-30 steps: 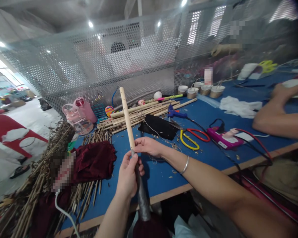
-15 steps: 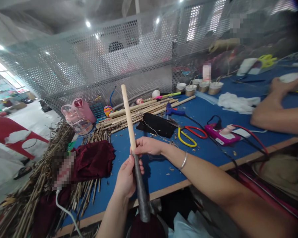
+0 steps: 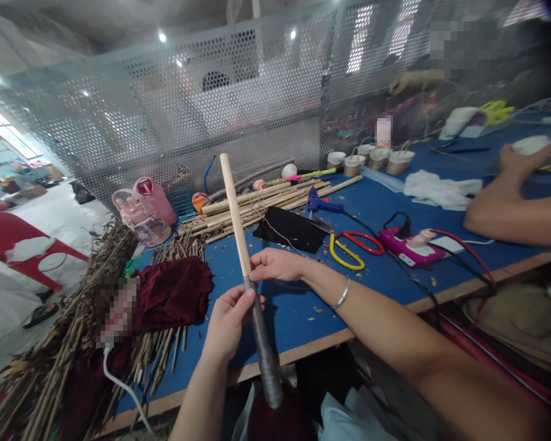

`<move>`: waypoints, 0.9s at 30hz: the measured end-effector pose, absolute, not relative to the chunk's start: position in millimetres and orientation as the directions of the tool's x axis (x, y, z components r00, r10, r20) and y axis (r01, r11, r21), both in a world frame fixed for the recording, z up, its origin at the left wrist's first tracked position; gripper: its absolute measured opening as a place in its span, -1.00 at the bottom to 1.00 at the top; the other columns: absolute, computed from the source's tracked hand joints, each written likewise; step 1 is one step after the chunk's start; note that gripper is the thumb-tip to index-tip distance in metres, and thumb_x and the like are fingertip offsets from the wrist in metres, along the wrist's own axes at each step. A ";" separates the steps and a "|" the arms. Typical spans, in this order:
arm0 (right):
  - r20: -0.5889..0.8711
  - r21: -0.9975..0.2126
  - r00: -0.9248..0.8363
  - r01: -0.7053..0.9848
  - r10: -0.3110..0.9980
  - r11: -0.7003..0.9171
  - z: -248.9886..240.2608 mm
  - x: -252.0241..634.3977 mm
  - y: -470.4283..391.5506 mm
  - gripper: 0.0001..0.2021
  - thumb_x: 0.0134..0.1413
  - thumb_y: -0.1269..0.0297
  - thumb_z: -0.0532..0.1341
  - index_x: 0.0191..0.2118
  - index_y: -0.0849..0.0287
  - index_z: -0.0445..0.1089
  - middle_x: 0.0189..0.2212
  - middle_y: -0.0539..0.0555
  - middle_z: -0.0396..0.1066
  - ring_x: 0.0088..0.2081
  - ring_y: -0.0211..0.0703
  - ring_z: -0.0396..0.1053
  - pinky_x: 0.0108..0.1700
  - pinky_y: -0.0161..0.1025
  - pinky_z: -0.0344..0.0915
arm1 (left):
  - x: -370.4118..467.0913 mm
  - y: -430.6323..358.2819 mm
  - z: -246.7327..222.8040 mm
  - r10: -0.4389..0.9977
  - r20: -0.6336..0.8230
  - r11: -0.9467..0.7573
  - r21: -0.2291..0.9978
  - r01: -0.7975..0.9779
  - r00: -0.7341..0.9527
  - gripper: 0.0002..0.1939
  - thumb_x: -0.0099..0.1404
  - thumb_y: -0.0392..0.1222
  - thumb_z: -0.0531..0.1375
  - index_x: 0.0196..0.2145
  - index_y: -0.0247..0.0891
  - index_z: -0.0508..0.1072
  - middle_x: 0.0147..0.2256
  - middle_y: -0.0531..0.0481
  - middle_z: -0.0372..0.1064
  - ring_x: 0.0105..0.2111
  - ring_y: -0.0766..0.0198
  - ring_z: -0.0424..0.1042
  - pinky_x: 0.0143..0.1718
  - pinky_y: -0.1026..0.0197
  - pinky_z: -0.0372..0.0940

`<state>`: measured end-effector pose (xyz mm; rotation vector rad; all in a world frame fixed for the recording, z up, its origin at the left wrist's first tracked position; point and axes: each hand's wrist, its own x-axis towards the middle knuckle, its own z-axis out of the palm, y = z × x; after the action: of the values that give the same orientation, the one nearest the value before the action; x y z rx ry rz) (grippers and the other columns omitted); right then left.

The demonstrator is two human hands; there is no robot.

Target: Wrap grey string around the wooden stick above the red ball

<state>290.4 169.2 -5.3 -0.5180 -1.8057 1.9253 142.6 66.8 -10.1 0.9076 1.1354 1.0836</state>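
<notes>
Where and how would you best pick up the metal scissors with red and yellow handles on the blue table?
Probably by the red and yellow loop handles, coming from the person's near right side: both wide loops face that way, while the metal blades point away, toward the flat black cloth.

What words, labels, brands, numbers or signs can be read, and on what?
No readable text.
Held stick: no lettering visible.
Pink container: any print too small to make out.
Purple power strip: any marks too small to read.
Item on the white cable: blurred out.
</notes>
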 end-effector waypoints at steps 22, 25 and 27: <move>0.023 -0.973 -0.841 -0.143 0.541 -0.182 -1.7 290.4 165.5 -0.66 -0.25 0.21 0.36 -0.35 0.37 0.37 -0.51 0.02 0.37 -0.52 -0.38 0.26 -0.39 -0.36 0.21 | 152.9 64.8 -11.0 0.987 -0.160 0.162 0.981 -0.108 0.026 -0.72 0.00 -0.09 0.29 -0.42 -0.36 0.40 -0.54 0.00 0.39 -0.55 0.37 0.35 -0.51 0.35 0.21; 0.028 -0.972 -0.874 -0.137 0.485 -0.190 1.5 292.6 163.7 -0.67 -0.21 0.20 0.34 -0.36 0.37 0.37 -0.55 0.00 0.35 -0.55 -0.40 0.23 -0.45 -0.38 0.18 | 152.3 63.3 -9.9 0.946 -0.260 0.303 0.920 -0.248 0.193 -0.67 0.04 -0.07 0.26 -0.31 -0.37 0.42 -0.39 -0.14 0.46 -0.47 0.27 0.43 -0.42 0.27 0.29; 0.041 -0.975 -0.866 -0.145 0.499 -0.171 1.5 292.1 162.6 -0.69 -0.22 0.20 0.34 -0.39 0.37 0.37 -0.54 0.01 0.36 -0.53 -0.38 0.25 -0.43 -0.38 0.20 | 152.5 61.7 -9.3 0.944 -0.255 0.309 0.904 -0.294 0.207 -0.66 0.05 -0.07 0.26 -0.25 -0.34 0.40 -0.33 -0.16 0.46 -0.42 0.25 0.44 -0.38 0.24 0.31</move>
<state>292.1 162.6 1.5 -0.4044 -1.6846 2.0841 152.5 61.7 -9.3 0.8368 0.9784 1.0192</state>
